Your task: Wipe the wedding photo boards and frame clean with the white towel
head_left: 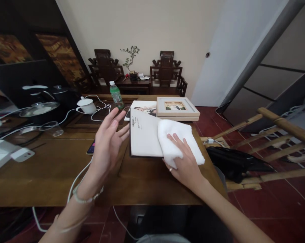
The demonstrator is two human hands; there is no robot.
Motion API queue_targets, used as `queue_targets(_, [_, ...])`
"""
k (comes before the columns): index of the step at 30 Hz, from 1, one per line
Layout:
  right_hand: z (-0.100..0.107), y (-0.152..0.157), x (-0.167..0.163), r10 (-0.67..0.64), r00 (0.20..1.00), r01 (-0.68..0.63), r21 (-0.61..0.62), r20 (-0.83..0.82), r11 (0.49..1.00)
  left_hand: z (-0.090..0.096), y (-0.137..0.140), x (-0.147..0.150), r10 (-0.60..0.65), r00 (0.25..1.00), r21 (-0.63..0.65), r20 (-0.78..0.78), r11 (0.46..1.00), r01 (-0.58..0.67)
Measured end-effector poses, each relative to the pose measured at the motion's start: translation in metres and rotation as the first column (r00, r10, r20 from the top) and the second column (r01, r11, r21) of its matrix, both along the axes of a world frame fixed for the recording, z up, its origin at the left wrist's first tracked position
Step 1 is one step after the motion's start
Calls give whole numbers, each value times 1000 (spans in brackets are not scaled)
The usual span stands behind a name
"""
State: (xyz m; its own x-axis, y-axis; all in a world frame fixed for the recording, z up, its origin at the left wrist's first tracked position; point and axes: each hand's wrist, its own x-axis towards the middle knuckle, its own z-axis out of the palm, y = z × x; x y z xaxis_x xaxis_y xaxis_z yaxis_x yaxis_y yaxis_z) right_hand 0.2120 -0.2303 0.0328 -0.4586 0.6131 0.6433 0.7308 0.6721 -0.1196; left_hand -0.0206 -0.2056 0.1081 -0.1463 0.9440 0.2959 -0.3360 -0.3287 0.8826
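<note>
A flat white panel with dark edges and small black print (145, 136) is tilted up above the table, perhaps the back of a picture frame. My right hand (184, 162) grips a fluffy white towel (175, 130) against the panel's right side, with the thumb side at its lower edge. My left hand (108, 141) is open beside the panel's left edge, fingers apart and palm towards it. Whether its fingertips touch that edge I cannot tell. Behind the panel lie a light wooden picture frame (177, 105), stacked on another, and a white picture print (144, 105), partly hidden.
On the wooden table (63, 175) are a phone (90, 148), green-labelled bottle (116, 95), lidded white cup (87, 106), clear plastic cup (52, 129), pan (41, 109) and white cables. A bamboo chair (286, 135) with a black bag (228, 163) stands right.
</note>
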Motion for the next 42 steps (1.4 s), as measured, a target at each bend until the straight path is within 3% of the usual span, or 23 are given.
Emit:
queue_targets(4, [0, -3, 5, -68, 986, 89, 141, -153, 986, 26, -36, 14, -24, 1000, 134, -2, 991, 24])
queue_targets(6, [1, -3, 16, -123, 962, 161, 142, -246, 977, 20, -41, 20, -40, 999, 162, 18, 986, 36])
queue_targets(8, [6, -4, 25, -220, 891, 266, 64, -396, 962, 0, -39, 26, -64, 998, 120, 17, 991, 62])
queue_targets(11, [24, -3, 32, -349, 643, 302, -193, -682, 933, -48, -34, 36, -74, 996, -165, 46, 983, 80])
queue_targets(13, [38, 0, 34, -380, 412, 133, -358, -828, 924, -78, -35, 41, -11, 986, -432, 164, 898, 82])
queue_targets(15, [49, 4, 34, -421, 203, -113, -448, -884, 887, -100, -44, 42, 34, 942, -541, 335, 825, 163])
queue_targets(17, [53, 8, 34, -530, 74, -329, -523, -845, 787, -110, -58, 39, -86, 869, -504, 488, 785, 361])
queue_targets(19, [52, 10, 32, -674, 56, -492, -608, -737, 623, -114, -75, 35, -106, 847, -478, 521, 786, 393])
queue_targets(21, [47, 10, 28, -780, 120, -604, -669, -614, 434, -115, -91, 31, -16, 879, -548, 476, 777, 311])
queue_targets(23, [37, 10, 22, -829, 201, -666, -693, -522, 275, -116, -104, 28, 35, 892, -649, 450, 699, 299])
queue_targets(24, [32, 12, 20, -835, 232, -684, -694, -499, 224, -117, -108, 28, 44, 889, -661, 456, 685, 305])
queue_targets(26, [22, 18, 18, -826, 274, -692, -697, -493, 187, -116, -114, 28, 115, 895, -694, 431, 676, 247])
queue_targets(28, [16, 26, 23, -800, 299, -644, -729, -520, 233, -113, -116, 27, 149, 896, -707, 418, 673, 217])
queue_targets(29, [16, 31, 27, -779, 307, -594, -749, -547, 292, -110, -116, 25, 156, 894, -707, 420, 673, 215])
queue_targets(30, [17, 36, 34, -752, 316, -523, -767, -579, 371, -108, -115, 23, 161, 891, -706, 425, 675, 215])
queue_targets(32, [23, 44, 51, -665, 369, -294, -760, -649, 579, -103, -112, 16, 178, 883, -705, 434, 677, 210])
queue_targets(34, [30, 50, 68, -551, 527, 16, -641, -647, 768, -100, -107, 10, 200, 881, -713, 428, 674, 193])
queue_targets(36, [35, 51, 81, -431, 750, 239, -403, -501, 883, -98, -103, 5, 228, 882, -725, 413, 669, 166])
queue_targets(38, [33, 49, 85, -264, 935, 220, -195, -238, 956, -97, -99, 2, 279, 873, -728, 400, 675, 118])
queue_targets(39, [30, 47, 84, -167, 981, 153, -137, -101, 979, -97, -97, 1, 305, 867, -729, 394, 679, 92])
queue_targets(42, [18, 39, 70, 52, 981, -32, -107, 189, 994, -98, -94, -3, 351, 858, -737, 375, 674, 47])
